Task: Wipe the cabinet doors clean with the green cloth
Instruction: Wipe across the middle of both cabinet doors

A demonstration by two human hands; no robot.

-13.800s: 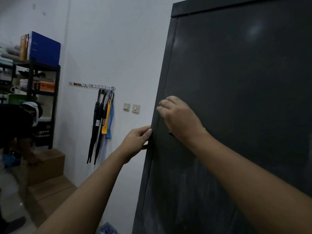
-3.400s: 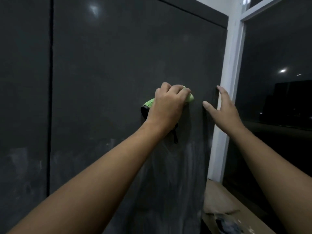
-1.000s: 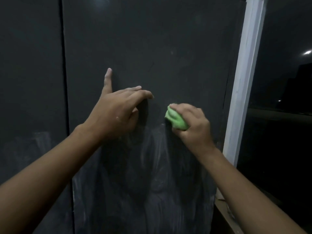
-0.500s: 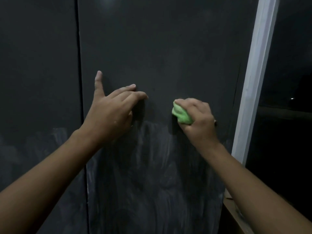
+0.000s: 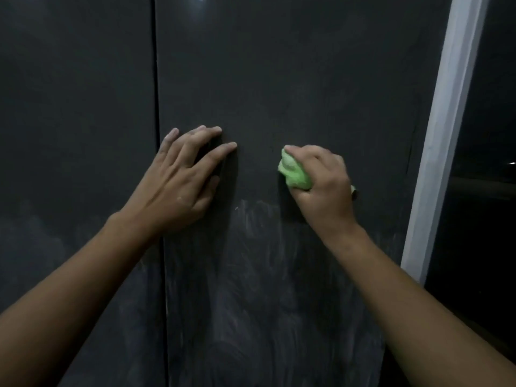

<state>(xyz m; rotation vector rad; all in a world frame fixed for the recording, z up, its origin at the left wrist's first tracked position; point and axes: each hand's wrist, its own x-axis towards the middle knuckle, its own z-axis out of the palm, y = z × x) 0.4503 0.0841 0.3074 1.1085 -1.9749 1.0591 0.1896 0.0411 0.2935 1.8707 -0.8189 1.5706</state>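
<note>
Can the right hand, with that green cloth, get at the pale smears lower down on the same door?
Probably yes. The right hand grips the green cloth against the cabinet door just above the pale smears, and nothing lies between; the left hand rests off to the side.

— What stands on the right?
— A white frame [image 5: 446, 135], an upright post that runs from the top edge down past the middle, leaning a little to the left as it descends.
— And beyond it?
— A dark pane [image 5: 491, 93], nearly black. Close to the right edge one small light [image 5: 512, 163] shows in it, and just below runs a faintly lighter band [image 5: 480, 188].
— How is the place lit?
— Dimly. The frame is the palest surface here, grey-white.
— The lower right corner?
— Too dark to tell.
</note>
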